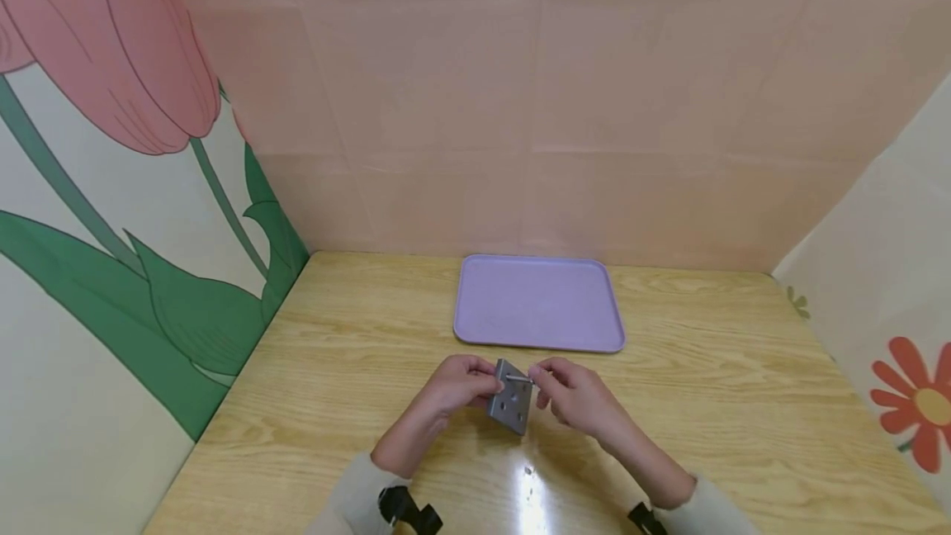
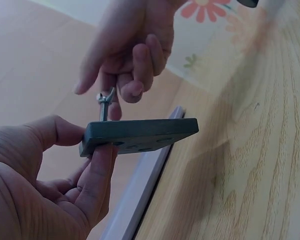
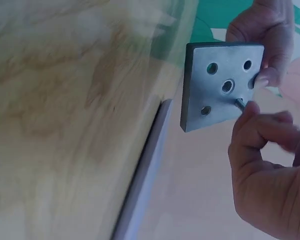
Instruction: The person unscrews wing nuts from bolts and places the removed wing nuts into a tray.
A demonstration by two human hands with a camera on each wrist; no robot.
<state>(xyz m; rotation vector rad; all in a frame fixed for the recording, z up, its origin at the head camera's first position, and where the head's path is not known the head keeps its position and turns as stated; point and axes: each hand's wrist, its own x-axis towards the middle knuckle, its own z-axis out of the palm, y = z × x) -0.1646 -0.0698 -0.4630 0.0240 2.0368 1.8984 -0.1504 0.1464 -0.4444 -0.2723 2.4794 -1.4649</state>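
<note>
My left hand [image 1: 456, 386] grips one edge of a square grey metal plate [image 1: 508, 409], thumb on one side and fingers on the other, holding it tilted above the table. Several round holes pierce the plate; the right wrist view shows the plate's face [image 3: 215, 92] with a larger threaded hole in its middle. A wing bolt [image 2: 104, 109] stands in a hole near the gripped edge, its shank partly out. At its winged head are the curled fingers of my right hand [image 1: 583, 399]; in the left wrist view the thumb stands a little off the bolt.
Behind the hands a purple tray [image 1: 538, 304] lies on the wooden table [image 1: 357, 320]. A pinkish sheet [image 1: 535, 106] hangs along the back edge. Flower-printed panels [image 1: 149, 304] stand at both sides.
</note>
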